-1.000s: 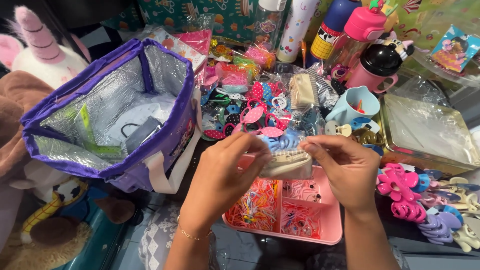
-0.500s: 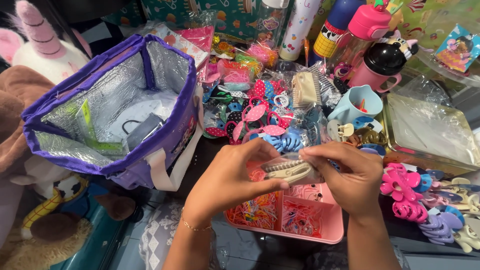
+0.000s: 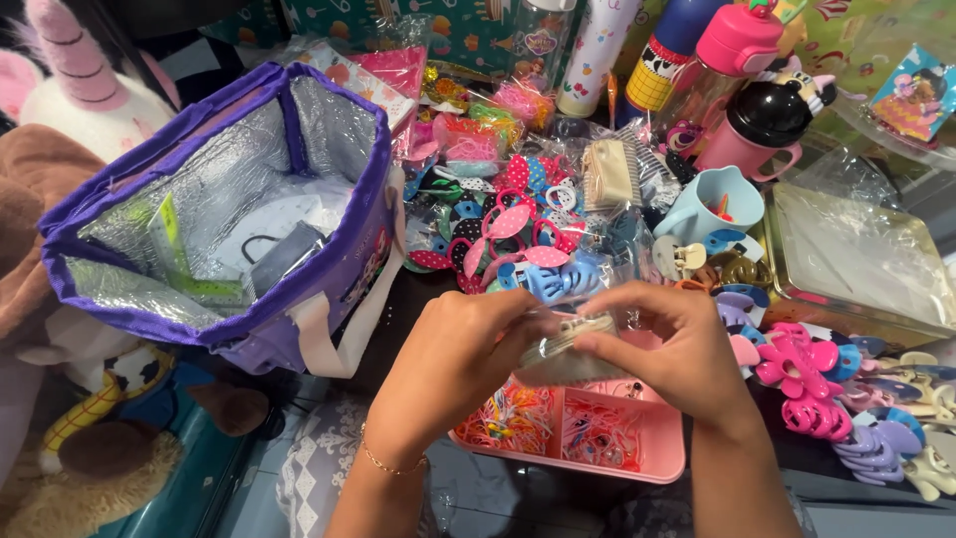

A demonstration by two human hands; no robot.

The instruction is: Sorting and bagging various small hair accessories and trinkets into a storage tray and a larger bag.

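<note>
A person's left hand (image 3: 453, 364) and right hand (image 3: 677, 354) meet over a pink divided box (image 3: 568, 433) at the near edge of a crowded tabletop, both pinching a small clear packet (image 3: 570, 349) that holds a cream-coloured hair clip. The packet hangs just above the box, whose compartments are already filled with tiny coloured hair elastics (image 3: 508, 418). Judging by this, the packet is in hand but not yet set down anywhere; whether it is being opened or only turned over cannot be told.

At 3 o'clock of the hands lie pink and lilac flower-shaped claw clips (image 3: 797, 384). Toward 12 o'clock spreads a heap of polka-dot bows and blue clips (image 3: 518, 234), with a pale blue cup (image 3: 712, 204) and a gold tin under clear wrap (image 3: 856, 264) toward 2 o'clock.

At 10 o'clock stands an open purple lunch bag (image 3: 224, 214) with a silver lining; a green ruler and a dark flat object lie inside, the latter hard to make out. Farther back, bottles (image 3: 687, 55) line the far edge, their tops cut off by the frame. A plush unicorn (image 3: 70, 85) at the far left is only partly in view, and the fingertips hide most of the packet's top.
</note>
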